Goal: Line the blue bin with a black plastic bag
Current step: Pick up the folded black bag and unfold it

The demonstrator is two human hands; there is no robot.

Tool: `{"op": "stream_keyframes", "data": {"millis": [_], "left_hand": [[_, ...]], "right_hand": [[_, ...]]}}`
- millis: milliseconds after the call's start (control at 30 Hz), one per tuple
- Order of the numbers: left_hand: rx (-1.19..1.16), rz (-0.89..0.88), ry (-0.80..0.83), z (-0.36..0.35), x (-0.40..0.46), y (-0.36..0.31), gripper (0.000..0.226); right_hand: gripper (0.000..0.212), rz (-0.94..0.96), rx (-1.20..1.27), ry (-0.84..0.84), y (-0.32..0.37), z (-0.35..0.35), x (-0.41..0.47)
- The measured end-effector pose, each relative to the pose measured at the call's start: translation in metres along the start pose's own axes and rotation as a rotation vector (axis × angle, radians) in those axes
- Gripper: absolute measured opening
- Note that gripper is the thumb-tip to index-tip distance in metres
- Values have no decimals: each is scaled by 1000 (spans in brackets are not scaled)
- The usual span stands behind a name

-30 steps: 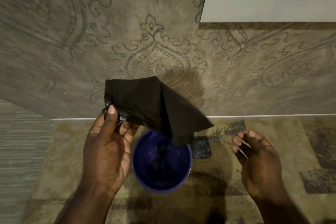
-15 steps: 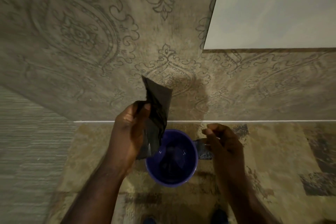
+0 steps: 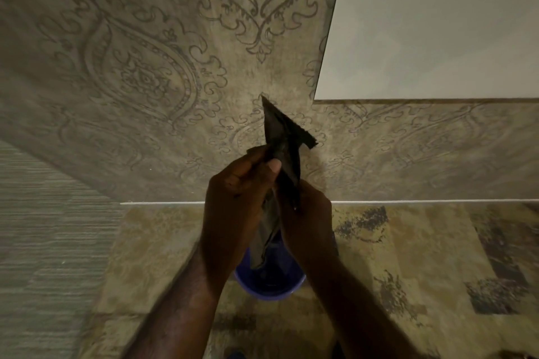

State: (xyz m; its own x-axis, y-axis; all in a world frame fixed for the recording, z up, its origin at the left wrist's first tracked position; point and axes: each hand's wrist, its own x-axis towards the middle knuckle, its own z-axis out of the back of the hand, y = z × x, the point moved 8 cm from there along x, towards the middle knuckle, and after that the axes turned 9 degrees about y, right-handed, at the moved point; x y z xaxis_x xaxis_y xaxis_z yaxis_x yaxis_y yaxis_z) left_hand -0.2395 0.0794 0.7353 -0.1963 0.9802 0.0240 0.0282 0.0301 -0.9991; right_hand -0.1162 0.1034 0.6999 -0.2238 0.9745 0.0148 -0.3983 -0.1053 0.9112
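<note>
Now meeting on the black plastic bag (image 3: pixel 282 151), where a second ago only the left hand (image 3: pixel 236 198) was holding it and the right hand (image 3: pixel 306 213) was hanging free off to the side. Bunching the bag into a narrow, folded strip, no longer the wide flap it was, with one pointed corner sticking up against the patterned wall (image 3: pixel 131 67). Likely hunting for the mouth of the bag to rub it open; lining not yet begun, bag still folded shut.

Left hand pinching the upper part, thumb pressed flat on the plastic, palm turned rightward. Right hand closing on the same strip just below and beside, fingers wrapped in, both hands touching. Forearms converging from the bottom of the view.

Hanging directly beneath, the bag's lower end trailing toward the blue bin (image 3: pixel 269 285), standing on the carpeted floor (image 3: pixel 408 256) near the wall; cannot tell whether touching the inside.
</note>
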Motion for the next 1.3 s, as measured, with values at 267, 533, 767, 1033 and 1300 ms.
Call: {"op": "stream_keyframes", "data": {"millis": [267,533,767,1033,1300], "left_hand": [[14,152,-40,25,4,42,47],[-159,232,193,28,18,62,40],[-115,170,53,32,18,50,9],[-387,167,-38,33,32,18,8],[-616,142,-253,66,53,-8,17]], "right_hand": [[22,-67,360,347,-5,3,21],[35,-130,459,384,-8,38,44],[20,-82,279,233,-19,47,47],[45,-193,177,625,-61,-11,13],[30,-276,-42,713,-60,-30,-4]]}}
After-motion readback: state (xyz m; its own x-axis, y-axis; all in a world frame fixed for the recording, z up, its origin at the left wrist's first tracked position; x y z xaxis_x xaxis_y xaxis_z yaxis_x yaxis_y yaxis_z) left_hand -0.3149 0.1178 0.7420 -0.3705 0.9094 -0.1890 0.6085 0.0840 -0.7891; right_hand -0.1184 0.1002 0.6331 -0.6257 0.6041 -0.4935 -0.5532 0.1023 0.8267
